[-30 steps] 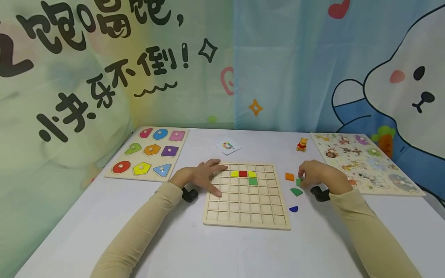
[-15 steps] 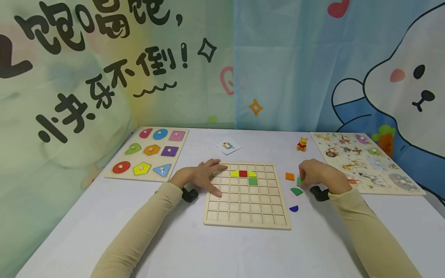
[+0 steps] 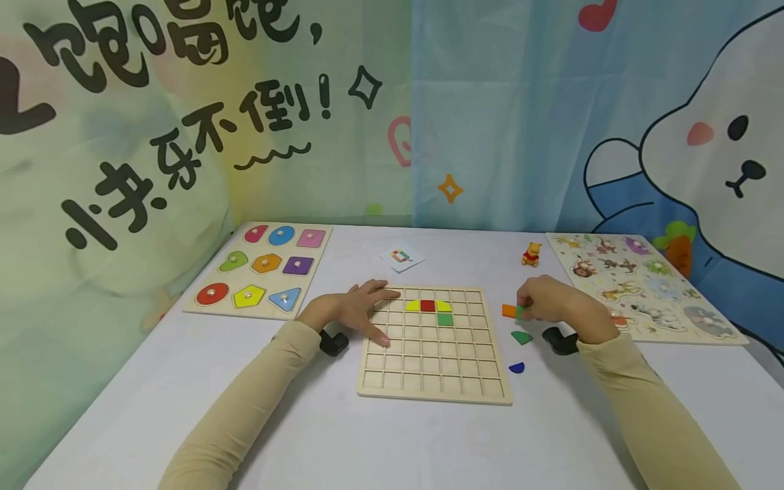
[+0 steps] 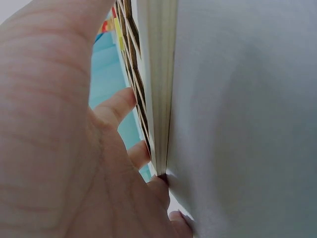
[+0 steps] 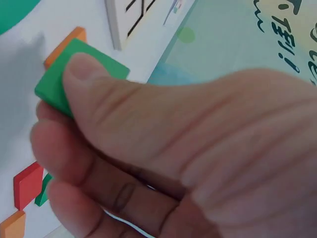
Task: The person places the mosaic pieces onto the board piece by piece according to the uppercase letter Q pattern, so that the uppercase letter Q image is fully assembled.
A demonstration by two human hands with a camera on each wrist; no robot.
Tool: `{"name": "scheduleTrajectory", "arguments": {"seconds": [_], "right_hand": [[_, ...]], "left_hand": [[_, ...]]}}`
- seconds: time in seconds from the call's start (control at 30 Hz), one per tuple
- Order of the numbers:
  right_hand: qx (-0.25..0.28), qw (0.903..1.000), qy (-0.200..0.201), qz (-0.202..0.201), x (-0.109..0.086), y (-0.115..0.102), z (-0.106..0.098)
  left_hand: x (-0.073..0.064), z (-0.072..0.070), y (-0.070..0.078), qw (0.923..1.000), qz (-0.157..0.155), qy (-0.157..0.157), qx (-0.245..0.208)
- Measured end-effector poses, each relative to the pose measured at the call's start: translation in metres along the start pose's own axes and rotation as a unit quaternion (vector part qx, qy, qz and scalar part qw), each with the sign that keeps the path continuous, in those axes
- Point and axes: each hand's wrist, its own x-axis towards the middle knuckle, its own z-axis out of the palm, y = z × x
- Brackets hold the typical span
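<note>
My left hand [image 3: 361, 312] rests spread on the left side of a wooden grid board [image 3: 429, 371]. In the left wrist view its fingers touch the board's edge [image 4: 159, 74]. On the grid lie a red square [image 3: 428, 306], yellow pieces [image 3: 413, 306] on both sides of it and a green square [image 3: 445, 319]. Right of the board, my right hand [image 3: 546, 301] pinches a green square tile [image 5: 52, 82] between thumb and fingers, tilted above the table. Beside it lies an orange square [image 3: 508, 311]. A green fan-shaped piece [image 3: 522, 337] and a blue half-round piece [image 3: 517, 367] lie nearer.
A knobbed shape puzzle [image 3: 284, 280] lies at the left, an animal puzzle board [image 3: 698, 333] at the right. A pattern card [image 3: 413, 260] and a small bear figure [image 3: 531, 254] stand behind the grid board. More red [image 5: 28, 186] and orange pieces [image 5: 12, 225] show in the right wrist view.
My right hand has lifted the green square tile and shifted slightly left, so it now partly covers the orange square in the head view. My left hand has stayed on the board.
</note>
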Motion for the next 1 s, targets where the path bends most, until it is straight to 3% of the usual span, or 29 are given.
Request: {"name": "scheduleTrajectory", "arguments": {"seconds": [0.3, 0.57, 0.83, 1.0], "right_hand": [[0.018, 0.9977, 0.045, -0.048, 0.005, -0.017, 0.004], [0.039, 0.9876, 0.093, -0.120, 0.010, -0.035, 0.013], [0.059, 0.9902, 0.057, -0.113, 0.016, -0.047, 0.018], [0.077, 0.9872, 0.048, -0.131, 0.020, -0.052, 0.024]], "left_hand": [[0.000, 0.000, -0.001, 1.0000, -0.001, 0.002, -0.004], [0.001, 0.000, -0.001, 1.0000, -0.001, 0.000, -0.004], [0.000, 0.000, -0.001, 1.0000, -0.001, 0.001, -0.001], [0.000, 0.000, -0.001, 1.0000, -0.001, 0.001, -0.004]]}}
